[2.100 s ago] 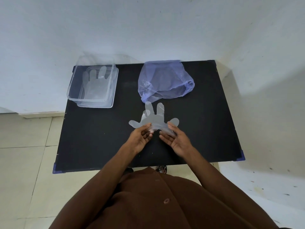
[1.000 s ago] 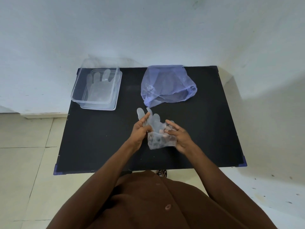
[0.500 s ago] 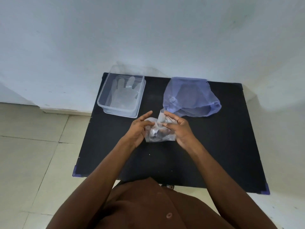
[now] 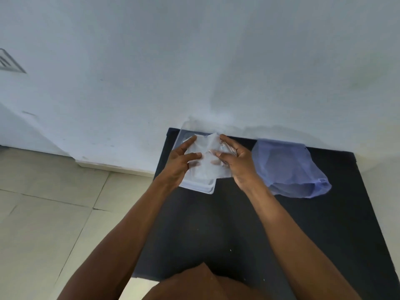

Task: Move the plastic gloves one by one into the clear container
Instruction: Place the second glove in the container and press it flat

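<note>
Over the clear container (image 4: 195, 184), at the far left corner of the black table (image 4: 238, 224), a crumpled plastic glove (image 4: 206, 161) hangs between both hands. It is bunched into a pale, translucent wad, and its lower edge reaches down to about the container's near rim (whether it touches the rim or anything inside cannot be told from this angle). The left hand (image 4: 179, 163) grasps the glove's left side, thumb against the front and fingers spread along its upper edge. The right hand (image 4: 236, 161) grasps the right side, its fingers curled over a fold of the film. Both arms stretch forward from the bottom of the view, bare to above the elbow.

The container sits with its far side close to the white wall (image 4: 194, 61); most of its interior is hidden behind the glove and hands, so its contents cannot be made out. Just beside the right hand, further right along the back of the table, lies a bluish translucent bag (image 4: 290, 169), slumped and open towards the near side. Pale floor tiles (image 4: 43, 213) show to the left of the table, and a brown garment (image 4: 205, 284) fills the bottom edge.
</note>
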